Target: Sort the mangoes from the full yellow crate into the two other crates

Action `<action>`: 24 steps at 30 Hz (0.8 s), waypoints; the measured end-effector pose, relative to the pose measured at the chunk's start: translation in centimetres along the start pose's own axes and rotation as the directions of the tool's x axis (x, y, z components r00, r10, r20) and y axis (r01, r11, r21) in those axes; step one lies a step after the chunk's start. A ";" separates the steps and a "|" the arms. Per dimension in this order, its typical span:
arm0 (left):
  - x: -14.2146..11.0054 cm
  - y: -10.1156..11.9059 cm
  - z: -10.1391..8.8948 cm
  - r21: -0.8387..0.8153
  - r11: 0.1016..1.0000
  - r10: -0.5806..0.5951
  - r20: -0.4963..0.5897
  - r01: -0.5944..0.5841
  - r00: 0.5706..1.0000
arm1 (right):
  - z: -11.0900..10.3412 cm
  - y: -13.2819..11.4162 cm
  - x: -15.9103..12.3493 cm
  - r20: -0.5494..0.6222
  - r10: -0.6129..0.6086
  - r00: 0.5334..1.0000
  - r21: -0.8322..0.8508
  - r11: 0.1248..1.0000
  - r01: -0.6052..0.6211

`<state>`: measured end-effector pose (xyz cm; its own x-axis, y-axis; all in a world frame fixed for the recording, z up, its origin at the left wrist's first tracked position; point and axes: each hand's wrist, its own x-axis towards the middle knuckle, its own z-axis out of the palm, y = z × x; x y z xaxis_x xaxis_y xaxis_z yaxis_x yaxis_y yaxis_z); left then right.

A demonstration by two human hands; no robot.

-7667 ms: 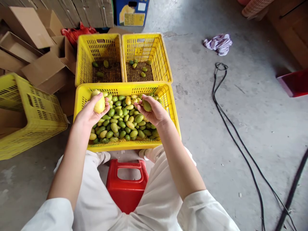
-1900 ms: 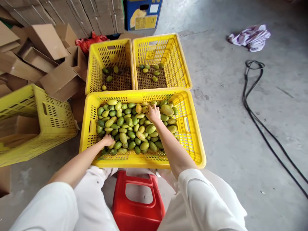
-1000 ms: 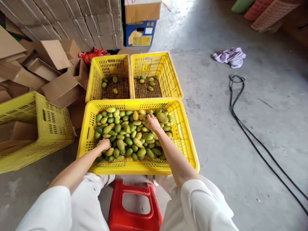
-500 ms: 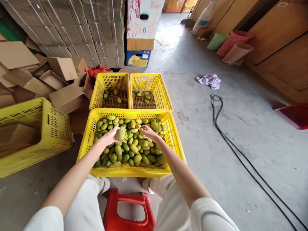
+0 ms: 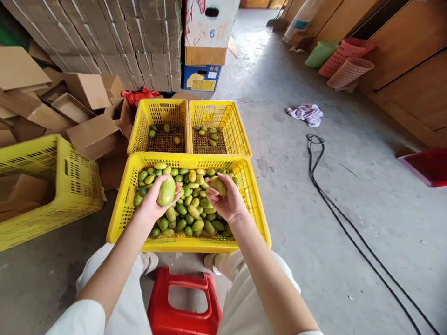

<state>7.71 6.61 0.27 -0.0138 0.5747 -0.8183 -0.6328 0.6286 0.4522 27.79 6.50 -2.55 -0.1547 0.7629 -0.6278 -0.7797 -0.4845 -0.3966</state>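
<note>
My left hand [image 5: 156,201] is closed round a large pale green oval fruit [image 5: 166,191], which looks like a passion fruit or small mango; I cannot tell which. Opposite it, my right hand [image 5: 229,201] grips a duller olive-green fruit [image 5: 218,186]. Both hands are raised over the near yellow crate [image 5: 190,244], which is filled with many green and yellowish oval fruits [image 5: 193,211]. Behind it stand two smaller yellow crates: the left one [image 5: 136,128] and the right one [image 5: 240,132], each with several fruits on its bottom.
A yellow-green crate [image 5: 78,177] with cardboard stands at left, before loose cartons [image 5: 92,135]. Stacked flattened cardboard [image 5: 115,46] rises behind. A red stool [image 5: 185,311] sits between my legs. On the right floor lie a black cable [image 5: 335,209] and a crumpled cloth [image 5: 306,114].
Both hands have lifted from among the fruits and come nearer to me. Each now holds its fruit up in clear view, and the right hand has turned palm inward.
</note>
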 end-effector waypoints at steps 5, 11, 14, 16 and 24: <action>1.9 -0.7 -0.6 0.000 0.995 0.095 -0.016 -0.095 0.995 | 0.5 0.0 0.4 -0.264 0.104 0.959 0.213 0.976 -0.047; 2.6 -0.7 -0.2 0.064 0.994 0.085 -0.020 -0.084 0.996 | -0.2 0.6 1.6 -0.294 -0.007 0.956 0.009 1.000 0.010; 2.2 -0.7 0.2 0.052 0.996 0.076 -0.048 -0.074 0.996 | -0.4 1.3 2.5 -0.278 -0.073 0.958 -0.128 0.991 0.038; 2.0 -0.6 0.3 0.027 0.998 0.054 -0.043 -0.053 0.998 | -0.6 1.6 3.0 -0.257 -0.053 0.965 -0.133 0.991 0.019; 2.2 -0.7 -0.2 -0.024 0.995 0.099 -0.044 -0.100 0.994 | -1.2 1.2 3.4 -0.209 0.035 0.977 -0.080 0.995 -0.053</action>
<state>8.00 7.30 -1.88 -0.1106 0.6103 -0.7844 -0.6467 0.5551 0.5231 27.02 8.01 -5.96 -0.0519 0.6389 -0.7676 -0.7196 -0.5569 -0.4149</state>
